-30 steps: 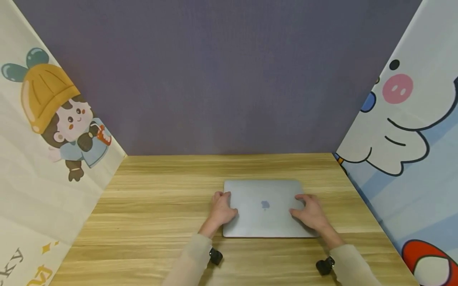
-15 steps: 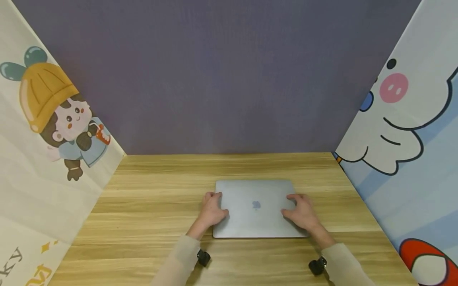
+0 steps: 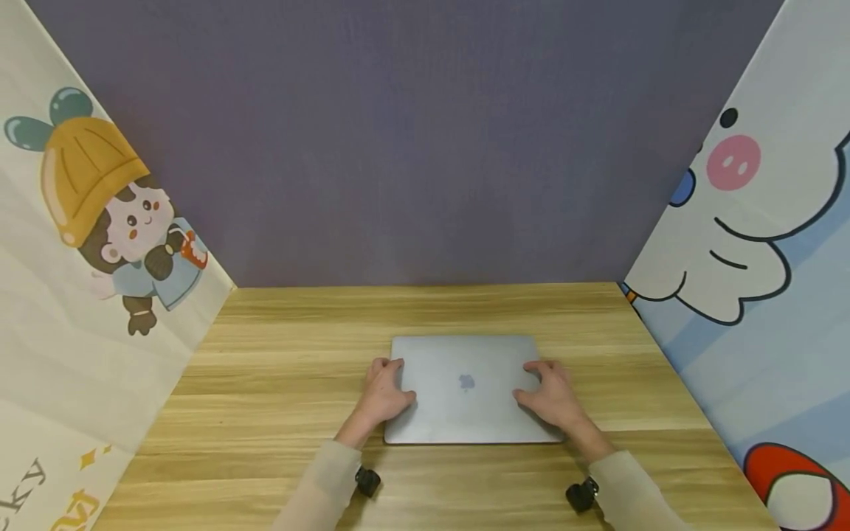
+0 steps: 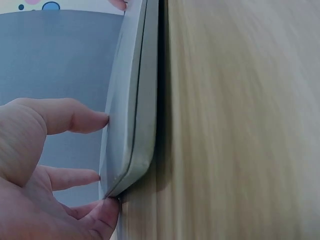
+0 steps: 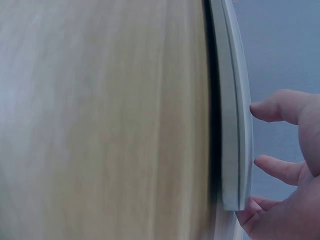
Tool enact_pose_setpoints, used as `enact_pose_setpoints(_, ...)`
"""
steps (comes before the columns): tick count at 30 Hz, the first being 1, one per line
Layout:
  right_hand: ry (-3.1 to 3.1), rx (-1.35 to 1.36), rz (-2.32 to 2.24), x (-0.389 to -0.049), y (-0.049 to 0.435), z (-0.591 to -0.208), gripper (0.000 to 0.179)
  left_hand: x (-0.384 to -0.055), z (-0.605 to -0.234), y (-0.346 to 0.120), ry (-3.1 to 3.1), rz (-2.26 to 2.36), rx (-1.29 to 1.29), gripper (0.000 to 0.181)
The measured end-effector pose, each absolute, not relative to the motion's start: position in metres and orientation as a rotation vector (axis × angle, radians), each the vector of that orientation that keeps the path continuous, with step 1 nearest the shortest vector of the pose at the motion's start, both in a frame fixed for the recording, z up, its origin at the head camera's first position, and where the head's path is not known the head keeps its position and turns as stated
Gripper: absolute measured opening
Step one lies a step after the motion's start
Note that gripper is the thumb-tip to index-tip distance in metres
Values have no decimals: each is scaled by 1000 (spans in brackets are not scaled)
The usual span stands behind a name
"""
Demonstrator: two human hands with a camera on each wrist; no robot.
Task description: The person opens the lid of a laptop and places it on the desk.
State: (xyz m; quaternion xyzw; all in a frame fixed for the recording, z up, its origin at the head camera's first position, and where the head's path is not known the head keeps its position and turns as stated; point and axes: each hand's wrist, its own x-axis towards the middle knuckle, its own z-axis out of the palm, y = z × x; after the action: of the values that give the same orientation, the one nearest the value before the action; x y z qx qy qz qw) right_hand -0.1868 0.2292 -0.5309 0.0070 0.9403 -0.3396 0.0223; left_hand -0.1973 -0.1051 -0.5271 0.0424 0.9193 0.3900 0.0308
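A closed silver laptop (image 3: 465,417) with a logo on its lid lies flat on the wooden table, long side towards me. My left hand (image 3: 383,394) grips its left end, thumb and a fingertip on the lid and other fingers down at the side edge, as the left wrist view of the laptop (image 4: 131,110) shows. On the opposite end my right hand (image 3: 551,394) holds it the same way. In the right wrist view, the thumb and a finger of that hand (image 5: 295,200) touch the lid, while lower fingers curl at the corner.
The wooden table (image 3: 285,413) spreads out around the laptop. A dark grey-purple panel (image 3: 425,147) rises behind it. Cartoon-printed white cloth (image 3: 40,310) stands on the left, and a blue and white cartoon sheet (image 3: 704,354) borders the right. Small black cameras (image 3: 367,481) sit at both wrists.
The laptop has slid to the left across the table, with both hands moving along on its ends. Their hold on it looks the same.
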Motion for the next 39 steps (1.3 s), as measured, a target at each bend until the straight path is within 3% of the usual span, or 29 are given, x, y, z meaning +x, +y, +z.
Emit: enact_pose_setpoints(39,2905,-47,-1114,-189,193,-533,58,-193,-528,-147,2884,1088,138,70)
